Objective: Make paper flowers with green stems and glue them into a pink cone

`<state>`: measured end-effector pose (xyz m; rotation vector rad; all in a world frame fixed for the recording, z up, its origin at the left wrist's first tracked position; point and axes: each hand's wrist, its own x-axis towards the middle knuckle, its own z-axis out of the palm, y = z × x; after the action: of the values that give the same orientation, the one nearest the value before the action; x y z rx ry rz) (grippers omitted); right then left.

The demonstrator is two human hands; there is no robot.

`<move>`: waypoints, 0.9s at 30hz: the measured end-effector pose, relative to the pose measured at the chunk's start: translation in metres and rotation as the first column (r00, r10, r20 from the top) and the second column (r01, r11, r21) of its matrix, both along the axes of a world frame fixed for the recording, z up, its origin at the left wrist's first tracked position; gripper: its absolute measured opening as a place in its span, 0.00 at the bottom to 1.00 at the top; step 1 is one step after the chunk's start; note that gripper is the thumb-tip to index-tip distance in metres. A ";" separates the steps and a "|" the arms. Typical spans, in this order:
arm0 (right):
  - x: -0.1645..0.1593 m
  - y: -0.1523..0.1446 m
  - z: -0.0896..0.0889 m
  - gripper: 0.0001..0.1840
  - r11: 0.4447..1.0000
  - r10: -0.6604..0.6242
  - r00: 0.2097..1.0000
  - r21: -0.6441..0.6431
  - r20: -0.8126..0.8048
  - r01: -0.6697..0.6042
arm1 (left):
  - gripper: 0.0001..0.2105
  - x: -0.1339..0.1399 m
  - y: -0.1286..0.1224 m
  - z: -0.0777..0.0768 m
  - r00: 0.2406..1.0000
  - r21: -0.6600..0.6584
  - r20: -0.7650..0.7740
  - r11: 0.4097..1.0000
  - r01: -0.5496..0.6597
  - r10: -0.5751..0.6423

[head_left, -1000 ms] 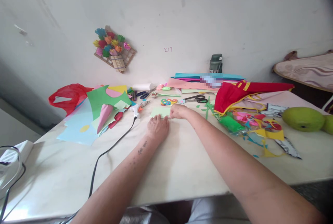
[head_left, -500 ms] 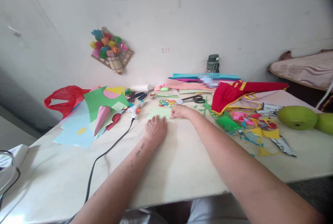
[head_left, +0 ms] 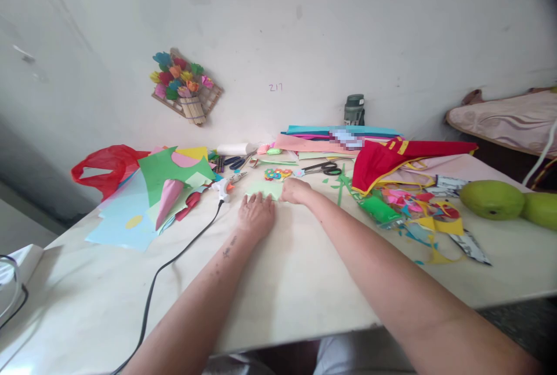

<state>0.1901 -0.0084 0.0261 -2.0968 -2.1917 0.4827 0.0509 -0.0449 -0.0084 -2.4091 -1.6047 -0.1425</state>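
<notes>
A pale green sheet of paper (head_left: pixel 266 190) lies flat on the table in front of me. My left hand (head_left: pixel 256 216) rests on its near edge, palm down with fingers stretched out. At the right end of the sheet, my right hand (head_left: pixel 296 191) is closed with the fingers curled, gripping or pressing the paper there. The fingertips of that hand are partly hidden. Just beyond the sheet sits a cluster of small coloured paper flowers (head_left: pixel 277 174). A white glue gun (head_left: pixel 223 188) lies to the left of the paper.
Black-handled scissors (head_left: pixel 324 169) lie behind my right hand. Coloured sheets and a pink paper cone (head_left: pixel 169 202) are on the left. On the right are a red cloth (head_left: pixel 383 163), paper scraps and green fruits (head_left: pixel 491 199). The glue gun's black cord (head_left: pixel 174 256) crosses the table.
My right hand has shifted slightly left along the sheet, covering a bit more of its right end. The left hand stays on the near edge. The view has moved a little.
</notes>
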 end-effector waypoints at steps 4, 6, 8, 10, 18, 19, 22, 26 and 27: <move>-0.014 0.005 -0.003 0.24 0.997 -0.077 0.997 0.000 -0.026 0.077 | 0.20 -0.008 0.007 0.001 0.999 0.004 0.028 0.999 0.046 -0.046; -0.017 0.006 -0.003 0.24 0.997 -0.083 0.996 -0.008 -0.035 0.083 | 0.19 -0.009 0.006 -0.001 0.993 0.014 0.034 0.994 0.109 -0.109; -0.017 0.007 -0.004 0.24 0.997 -0.083 0.996 -0.006 -0.044 0.082 | 0.19 -0.008 0.006 -0.003 0.987 0.029 0.034 0.988 0.155 -0.156; -0.015 0.008 -0.005 0.24 0.998 -0.068 0.996 -0.002 -0.050 0.068 | 0.18 -0.006 0.006 -0.006 0.984 0.057 0.029 0.983 0.174 -0.176; -0.001 0.001 -0.001 0.20 0.998 0.058 0.998 -0.010 -0.028 -0.058 | 0.16 -0.005 0.009 -0.008 0.982 0.082 0.008 0.979 0.187 -0.188; 0.000 -0.002 0.001 0.19 0.998 0.069 0.997 -0.009 -0.024 -0.069 | 0.16 -0.005 0.009 -0.008 0.983 0.085 0.009 0.980 0.183 -0.184; 0.002 -0.006 0.003 0.17 0.997 0.077 0.997 -0.025 -0.011 -0.077 | 0.17 -0.005 0.009 -0.009 0.984 0.088 0.014 0.980 0.177 -0.179; 0.000 0.001 0.001 0.19 0.994 0.100 0.994 -0.039 0.044 -0.099 | 0.18 -0.005 0.009 -0.009 0.985 0.063 0.022 0.983 0.171 -0.173; -0.001 0.005 0.000 0.20 0.994 0.101 0.992 -0.056 0.070 -0.097 | 0.18 -0.005 0.008 -0.009 0.986 0.056 0.024 0.985 0.164 -0.166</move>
<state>0.1893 -0.0036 0.0263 -2.0699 -2.3581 0.4831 0.0461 -0.0371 -0.0171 -2.5071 -1.3921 -0.2480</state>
